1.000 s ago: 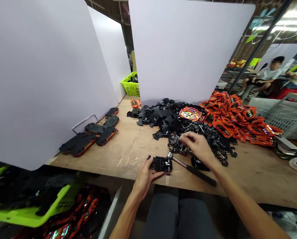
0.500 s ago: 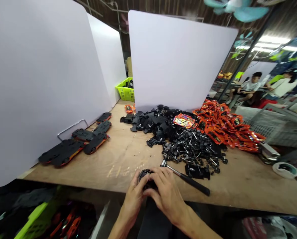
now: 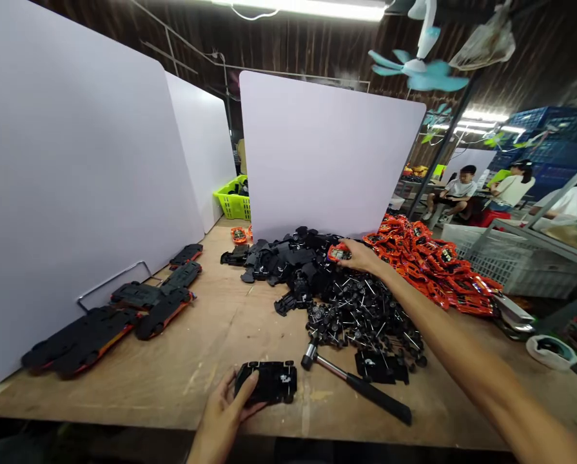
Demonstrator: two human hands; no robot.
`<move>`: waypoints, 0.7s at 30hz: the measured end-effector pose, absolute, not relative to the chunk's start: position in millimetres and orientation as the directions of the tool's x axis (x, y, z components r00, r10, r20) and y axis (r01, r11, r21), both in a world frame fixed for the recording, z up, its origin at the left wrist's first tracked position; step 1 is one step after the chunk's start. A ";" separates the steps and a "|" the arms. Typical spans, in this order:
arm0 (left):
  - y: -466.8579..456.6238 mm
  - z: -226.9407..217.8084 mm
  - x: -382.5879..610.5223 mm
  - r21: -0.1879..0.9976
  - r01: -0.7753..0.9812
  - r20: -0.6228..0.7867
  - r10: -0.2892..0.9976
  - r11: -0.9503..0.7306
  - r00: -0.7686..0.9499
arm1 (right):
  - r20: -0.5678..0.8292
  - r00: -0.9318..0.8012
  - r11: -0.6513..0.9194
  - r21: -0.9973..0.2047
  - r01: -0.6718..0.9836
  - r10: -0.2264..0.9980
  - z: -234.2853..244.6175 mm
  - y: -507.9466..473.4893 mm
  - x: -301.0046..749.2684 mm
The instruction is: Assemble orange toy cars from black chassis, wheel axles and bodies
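Note:
My left hand grips a black toy car chassis by its left end, thumb on top, just above the table's front edge. Wheels show along the sides of the chassis. Stretched out to the far side, my right hand has its fingers closed on an orange toy car body above the heap of black chassis parts. Just right of the chassis lies a hammer with a black handle. Behind the hammer spreads a pile of wheel axles.
Orange car bodies form a heap at the right. Several finished-looking cars lie black side up at the left, near a bent metal rod. A tape roll sits at the right. White partitions stand behind.
My hands were together around a black part at the front edge. Now the left alone holds the chassis, and the right has reached forward and taken an orange car body. The view has tilted up.

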State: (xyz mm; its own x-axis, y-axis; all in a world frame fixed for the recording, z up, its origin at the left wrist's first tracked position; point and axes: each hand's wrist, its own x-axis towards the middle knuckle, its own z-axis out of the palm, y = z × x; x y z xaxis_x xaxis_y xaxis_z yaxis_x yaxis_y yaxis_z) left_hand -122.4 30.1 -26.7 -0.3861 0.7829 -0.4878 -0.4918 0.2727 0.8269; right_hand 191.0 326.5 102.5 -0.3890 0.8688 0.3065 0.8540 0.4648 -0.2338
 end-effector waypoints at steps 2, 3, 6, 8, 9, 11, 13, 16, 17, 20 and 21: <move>27.7 -25.8 -125.7 0.849 -0.463 -0.444 0.819 0.254 -0.363 | 0.329 -0.414 0.504 -0.268 0.821 0.849 106.4 335.9 194.6; 26.4 -24.4 -127.0 0.858 -0.449 -0.424 0.836 0.249 -0.348 | 0.347 -0.416 0.518 -0.286 0.807 0.840 108.9 339.2 195.9; 23.8 -19.6 -129.7 0.874 -0.415 -0.403 0.853 0.253 -0.330 | 0.391 -0.401 0.532 -0.325 0.782 0.828 114.4 345.2 196.8; 23.6 -18.2 -130.2 0.881 -0.399 -0.399 0.852 0.255 -0.338 | 0.411 -0.371 0.518 -0.345 0.782 0.833 116.8 344.3 195.5; 23.7 -18.0 -130.2 0.885 -0.393 -0.393 0.855 0.251 -0.338 | 0.426 -0.344 0.504 -0.356 0.787 0.837 118.3 341.6 194.4; 23.6 -17.5 -129.9 0.890 -0.386 -0.377 0.867 0.241 -0.327 | 0.465 -0.280 0.477 -0.387 0.789 0.840 122.9 330.0 190.1; 22.7 -15.7 -129.4 0.892 -0.384 -0.364 0.881 0.237 -0.301 | 0.490 -0.243 0.501 -0.508 0.701 0.837 128.0 309.4 180.3; 20.0 -9.9 -129.2 0.897 -0.379 -0.347 0.895 0.229 -0.280 | 0.446 -0.291 0.531 -0.748 0.398 0.846 126.8 265.6 149.6; 18.9 -7.9 -129.4 0.900 -0.374 -0.342 0.896 0.225 -0.282 | 0.411 -0.320 0.502 -0.812 0.297 0.854 121.5 249.5 135.3; 15.2 -3.5 -131.1 0.904 -0.361 -0.341 0.898 0.231 -0.279 | 0.284 -0.384 0.342 -0.935 0.092 0.879 88.9 203.7 86.3; 13.6 -2.9 -132.3 0.902 -0.361 -0.345 0.898 0.237 -0.273 | 0.261 -0.394 0.308 -0.950 0.058 0.881 73.7 190.6 70.7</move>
State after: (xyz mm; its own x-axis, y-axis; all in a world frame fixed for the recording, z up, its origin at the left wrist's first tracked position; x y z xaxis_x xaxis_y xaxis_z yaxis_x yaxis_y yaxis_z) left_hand -132.3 13.6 -2.9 -0.2727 0.8981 -0.3451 -0.3608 0.2371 0.9020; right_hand 70.7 190.6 73.7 -0.3941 0.8812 0.2612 0.0584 0.3076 -0.9497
